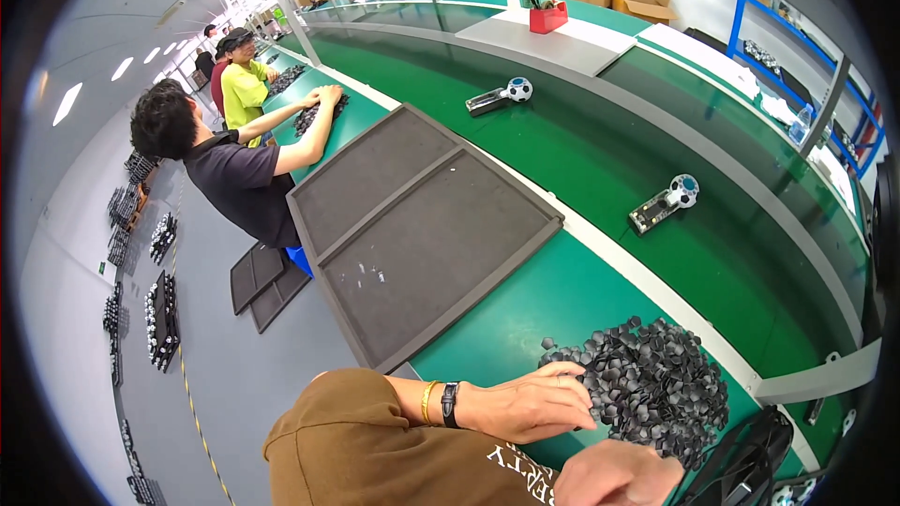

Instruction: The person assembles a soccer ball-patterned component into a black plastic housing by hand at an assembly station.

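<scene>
A heap of small flat black many-sided pieces (656,384) lies on the green bench at the lower right. At its near left edge is my left hand (534,403), with a gold bracelet and a dark watch on the wrist. Its fingers bend down and inward beside the pieces; whatever they pinch is hidden. Closer to me, my right hand (619,476) is at the near side of the heap. It looks curled, but it is blurred and its fingertips are hidden.
A large dark divided tray (441,253) lies on the green bench (525,305) beyond my left arm. Two devices with ball-patterned heads (684,190) (518,89) lie on the green conveyor (581,141). A black bag-like item (745,454) sits right of my right hand. Co-workers (239,164) stand further left.
</scene>
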`<state>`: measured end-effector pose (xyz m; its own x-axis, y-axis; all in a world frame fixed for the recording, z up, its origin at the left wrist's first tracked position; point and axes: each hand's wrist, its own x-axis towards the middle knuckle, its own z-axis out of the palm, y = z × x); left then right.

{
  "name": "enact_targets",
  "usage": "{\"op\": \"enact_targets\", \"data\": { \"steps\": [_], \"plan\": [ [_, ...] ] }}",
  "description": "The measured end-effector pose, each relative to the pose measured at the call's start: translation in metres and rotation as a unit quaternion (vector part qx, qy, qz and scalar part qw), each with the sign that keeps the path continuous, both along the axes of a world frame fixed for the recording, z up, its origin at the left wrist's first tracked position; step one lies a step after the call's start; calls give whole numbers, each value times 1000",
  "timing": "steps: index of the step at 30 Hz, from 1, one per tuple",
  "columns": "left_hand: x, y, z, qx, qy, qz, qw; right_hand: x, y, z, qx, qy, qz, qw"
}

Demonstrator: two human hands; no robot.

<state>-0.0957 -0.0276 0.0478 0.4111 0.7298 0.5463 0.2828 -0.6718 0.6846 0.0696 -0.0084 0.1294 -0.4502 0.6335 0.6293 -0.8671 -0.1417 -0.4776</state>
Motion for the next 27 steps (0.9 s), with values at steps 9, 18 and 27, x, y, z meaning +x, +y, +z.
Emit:
{"op": "enact_targets", "data": {
  "steps": [9, 18, 27],
  "plan": [
    [13, 5, -3, -29, -8, -6, 1000, 46, 34, 7, 103, -239, 398, 880],
    [30, 11, -9, -18, -13, -23, 999, 49, 33, 5, 110, -116, 307, 938],
    [31, 13, -13, -26, -20, -21, 999, 23, 28, 22, 82, 83, 117, 986]
  ]
}}
